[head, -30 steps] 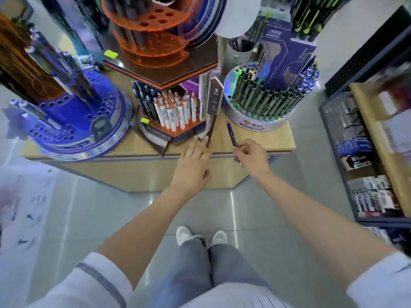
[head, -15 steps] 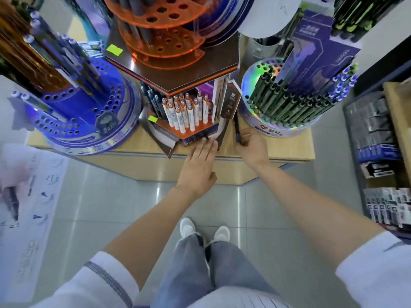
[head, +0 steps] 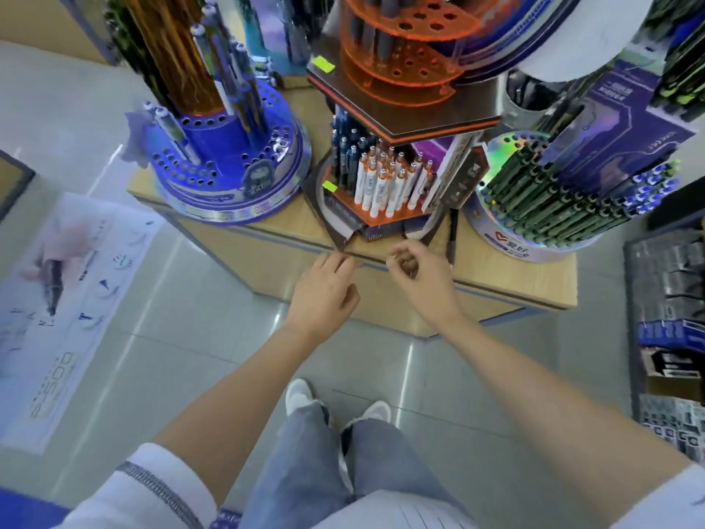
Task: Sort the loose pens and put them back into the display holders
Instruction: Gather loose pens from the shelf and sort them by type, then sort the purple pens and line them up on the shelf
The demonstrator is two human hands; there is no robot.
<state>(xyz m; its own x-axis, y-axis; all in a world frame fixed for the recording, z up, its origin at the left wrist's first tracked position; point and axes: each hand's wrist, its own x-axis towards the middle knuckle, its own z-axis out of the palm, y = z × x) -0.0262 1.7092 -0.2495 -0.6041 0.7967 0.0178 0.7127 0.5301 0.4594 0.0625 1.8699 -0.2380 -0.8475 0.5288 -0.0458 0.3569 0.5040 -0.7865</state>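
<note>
A dark loose pen (head: 452, 238) lies on the wooden table (head: 515, 278), in the gap between the hexagonal display stand (head: 381, 227) and the round silver holder (head: 507, 242). My right hand (head: 419, 273) hovers just left of the pen with loosely curled fingers and holds nothing. At the table's front edge, below the stand, my left hand (head: 328, 286) hangs relaxed and empty. White and orange pens (head: 385, 181) fill the stand's lower tier. Dark green pens (head: 553, 208) crowd the silver holder.
A blue round holder (head: 229, 154) with many free holes stands at the left of the table. Orange perforated tiers (head: 404, 43) overhang the stand. A shelf of boxed goods (head: 671, 299) is on the right. A poster (head: 68, 284) lies on the floor at left.
My right hand carried a dark pen forward, set it down beside the hexagonal stand and drew back empty. My left hand stayed near the table edge. The view shifted closer.
</note>
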